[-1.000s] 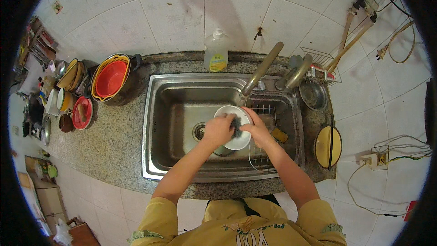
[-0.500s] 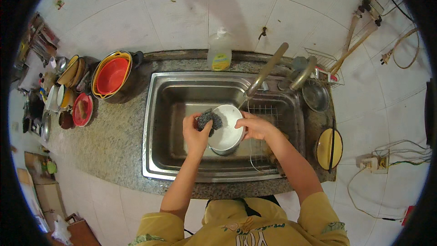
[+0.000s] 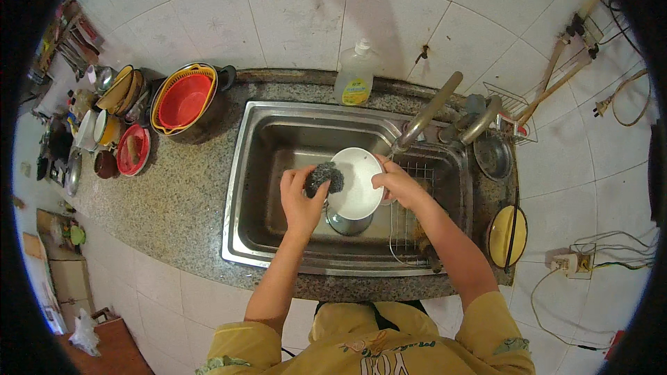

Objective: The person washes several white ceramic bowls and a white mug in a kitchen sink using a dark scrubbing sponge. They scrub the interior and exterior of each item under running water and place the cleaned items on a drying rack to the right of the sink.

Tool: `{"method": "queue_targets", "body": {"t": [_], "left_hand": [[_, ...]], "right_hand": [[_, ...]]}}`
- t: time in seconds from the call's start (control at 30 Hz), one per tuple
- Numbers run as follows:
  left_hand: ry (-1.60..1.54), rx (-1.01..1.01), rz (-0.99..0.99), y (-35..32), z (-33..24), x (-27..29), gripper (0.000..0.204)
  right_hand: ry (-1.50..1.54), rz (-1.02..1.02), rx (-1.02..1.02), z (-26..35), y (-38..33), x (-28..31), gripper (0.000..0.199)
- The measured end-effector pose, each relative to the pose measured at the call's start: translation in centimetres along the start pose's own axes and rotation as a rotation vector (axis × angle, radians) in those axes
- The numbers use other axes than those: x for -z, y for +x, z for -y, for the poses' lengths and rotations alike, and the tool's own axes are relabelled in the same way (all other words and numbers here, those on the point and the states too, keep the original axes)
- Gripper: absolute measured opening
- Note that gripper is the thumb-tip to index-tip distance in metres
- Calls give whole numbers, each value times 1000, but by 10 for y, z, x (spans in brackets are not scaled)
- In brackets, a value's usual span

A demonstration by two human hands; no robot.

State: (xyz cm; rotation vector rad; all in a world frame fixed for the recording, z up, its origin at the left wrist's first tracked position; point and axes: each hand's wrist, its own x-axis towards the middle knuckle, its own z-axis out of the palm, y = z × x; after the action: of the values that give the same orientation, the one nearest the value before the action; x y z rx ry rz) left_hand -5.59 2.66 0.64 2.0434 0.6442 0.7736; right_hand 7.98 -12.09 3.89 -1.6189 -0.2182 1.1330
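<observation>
A white bowl [image 3: 356, 184] is tilted over the sink basin, its open inside turned up toward me. My right hand [image 3: 401, 185] grips its right rim, thumb on the inside and fingers behind. In my left hand [image 3: 303, 198] is a dark grey scouring pad [image 3: 324, 179], pinched between thumb and fingers at the bowl's left rim. Beneath the bowl, a round metal drain piece or dish [image 3: 349, 223] partly shows on the floor of the steel sink [image 3: 240, 187]; I cannot tell which.
A wire rack [image 3: 411, 226] lies in the sink's right side under the faucet [image 3: 431, 114]. Behind stands a soap bottle [image 3: 356, 76]. Left on the counter are a pot with a red basket [image 3: 185, 101] and several dishes. A yellow oval dish [image 3: 501, 236] sits right.
The bowl has been tipped further toward me and lifted slightly. The scouring pad has shifted from inside the bowl to its left rim. The whole view has moved a little.
</observation>
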Motion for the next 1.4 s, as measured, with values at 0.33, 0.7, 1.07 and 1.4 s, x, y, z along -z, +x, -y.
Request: {"method": "queue_targets", "body": {"t": [0.33, 0.7, 1.07, 1.4], "left_hand": [[-97, 133, 133, -11, -2, -17, 32], [393, -277, 277, 19, -10, -20, 35], [132, -142, 826, 13, -16, -55, 28], [-515, 287, 816, 7, -12, -84, 35]], "right_hand": [[-631, -113, -176, -14, 37, 40, 52], [118, -41, -174, -24, 11, 7, 77], [161, -191, 79, -40, 11, 13, 65], [375, -193, 133, -54, 4, 9, 56]]}}
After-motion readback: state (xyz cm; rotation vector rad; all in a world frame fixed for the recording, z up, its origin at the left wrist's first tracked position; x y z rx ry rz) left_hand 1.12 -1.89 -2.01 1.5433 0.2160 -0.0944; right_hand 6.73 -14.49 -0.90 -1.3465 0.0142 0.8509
